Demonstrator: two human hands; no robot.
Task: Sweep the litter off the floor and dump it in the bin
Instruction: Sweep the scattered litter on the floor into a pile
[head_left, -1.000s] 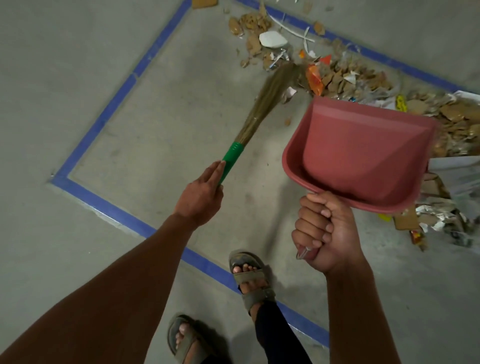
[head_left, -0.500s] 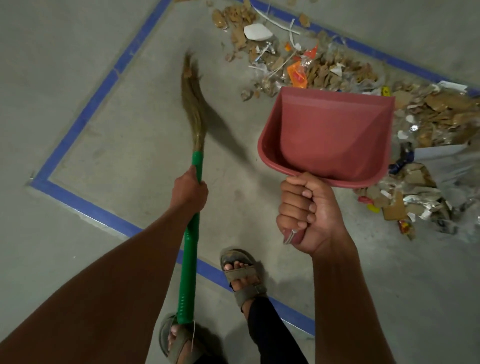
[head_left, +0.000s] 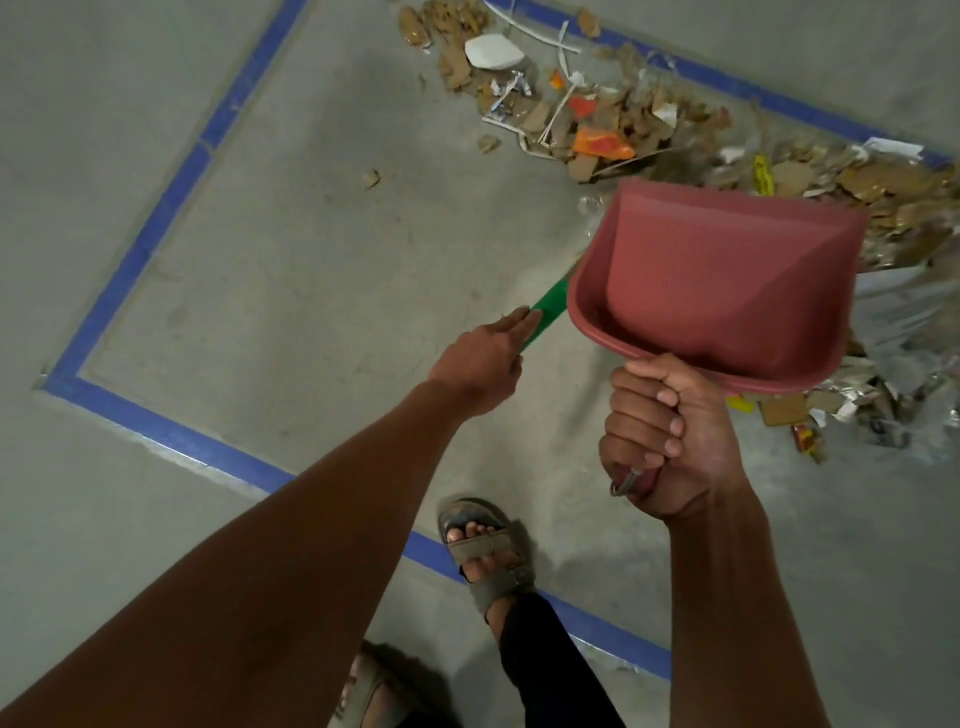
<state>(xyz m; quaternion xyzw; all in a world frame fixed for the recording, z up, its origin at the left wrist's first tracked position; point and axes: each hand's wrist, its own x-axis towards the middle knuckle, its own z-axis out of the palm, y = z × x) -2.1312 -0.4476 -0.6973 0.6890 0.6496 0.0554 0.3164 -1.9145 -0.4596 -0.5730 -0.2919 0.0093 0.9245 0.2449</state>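
Behind the dustpan (head_left: 727, 291) — right hand (head_left: 670, 441) gripping — broom (head_left: 545, 314) hides; left hand (head_left: 483, 364) holds it.

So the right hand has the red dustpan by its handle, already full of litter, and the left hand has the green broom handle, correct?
Not quite. The head view shows the red dustpan empty: its inside is bare, and the litter lies on the floor beyond it. The rest holds: the right hand grips the dustpan's handle and the left hand holds the green broom handle.
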